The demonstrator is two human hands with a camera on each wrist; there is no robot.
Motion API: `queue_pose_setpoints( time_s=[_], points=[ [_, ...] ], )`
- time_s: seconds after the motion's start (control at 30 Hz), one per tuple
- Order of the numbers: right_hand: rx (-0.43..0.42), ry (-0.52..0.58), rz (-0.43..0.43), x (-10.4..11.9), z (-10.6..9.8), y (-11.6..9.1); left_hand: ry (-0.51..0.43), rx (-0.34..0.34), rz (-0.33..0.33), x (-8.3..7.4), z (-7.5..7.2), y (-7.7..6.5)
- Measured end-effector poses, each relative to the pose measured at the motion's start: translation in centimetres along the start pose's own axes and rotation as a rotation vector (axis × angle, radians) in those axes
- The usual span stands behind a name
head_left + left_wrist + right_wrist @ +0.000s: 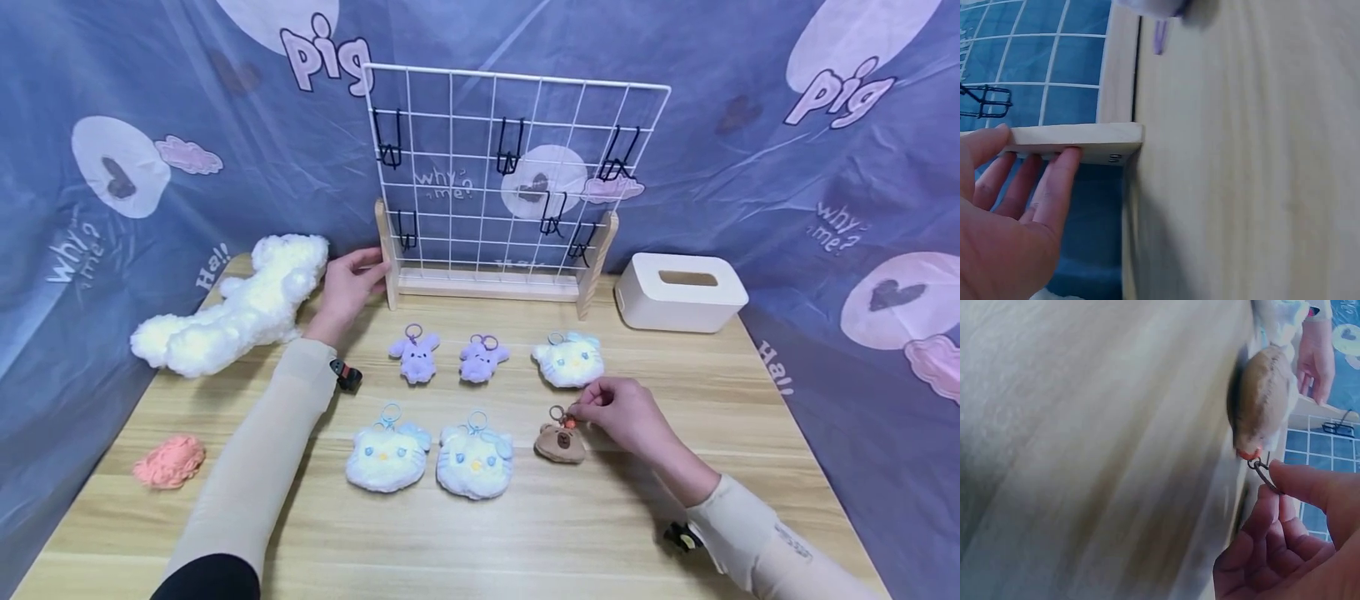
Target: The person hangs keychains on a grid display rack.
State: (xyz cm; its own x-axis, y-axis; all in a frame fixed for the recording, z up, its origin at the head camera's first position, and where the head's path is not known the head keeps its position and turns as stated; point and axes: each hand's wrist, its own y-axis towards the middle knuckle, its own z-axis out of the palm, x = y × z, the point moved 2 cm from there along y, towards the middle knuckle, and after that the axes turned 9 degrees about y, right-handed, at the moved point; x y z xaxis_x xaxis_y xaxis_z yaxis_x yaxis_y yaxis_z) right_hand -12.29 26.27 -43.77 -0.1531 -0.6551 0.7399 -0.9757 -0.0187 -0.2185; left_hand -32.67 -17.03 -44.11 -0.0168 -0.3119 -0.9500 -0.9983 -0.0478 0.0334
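My left hand (351, 287) holds the left wooden post (1079, 134) of a white wire grid rack (487, 285), thumb on one face and fingers on the other. Black hooks (508, 158) hang from the grid. At the right, my right hand (626, 414) pinches the metal ring (1265, 478) of a brown plush keychain (559, 445), an animal head with a small orange piece at its top. The plush lies on the table in the head view. Just behind it is a white cat-face keychain (573, 365) with a blue bow.
Two purple plush keychains (417, 362) lie before the rack. Two more white cat-face keychains (386, 457) are nearer the front. A fluffy white plush (247, 308) and a pink bundle (170, 462) lie at left. A white tissue box (652, 304) stands at back right.
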Motion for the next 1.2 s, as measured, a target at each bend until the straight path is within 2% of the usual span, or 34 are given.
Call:
queue_pose_setpoints(
  time_s=[0.2,0.4,0.57,0.8,1.2],
  points=[
    [0.006,0.055,-0.011,0.3,-0.6,-0.5,0.01,-0.003,0.013,-0.2,0.0,-0.3],
    [-0.033,0.028,-0.065,0.8,-0.9,-1.0,-0.008,-0.012,0.019,-0.2,-0.2,-0.9],
    [-0.075,0.032,-0.081,1.1,-1.1,-1.5,-0.011,-0.022,0.04,0.1,0.1,-0.9],
    [-0.091,0.062,-0.098,1.7,-1.8,-1.7,-0.008,-0.029,0.041,-0.1,-0.1,-0.9],
    [-0.131,0.051,-0.145,2.5,-2.5,-2.5,-0.007,-0.042,0.041,0.1,0.2,-1.2]
  ],
)
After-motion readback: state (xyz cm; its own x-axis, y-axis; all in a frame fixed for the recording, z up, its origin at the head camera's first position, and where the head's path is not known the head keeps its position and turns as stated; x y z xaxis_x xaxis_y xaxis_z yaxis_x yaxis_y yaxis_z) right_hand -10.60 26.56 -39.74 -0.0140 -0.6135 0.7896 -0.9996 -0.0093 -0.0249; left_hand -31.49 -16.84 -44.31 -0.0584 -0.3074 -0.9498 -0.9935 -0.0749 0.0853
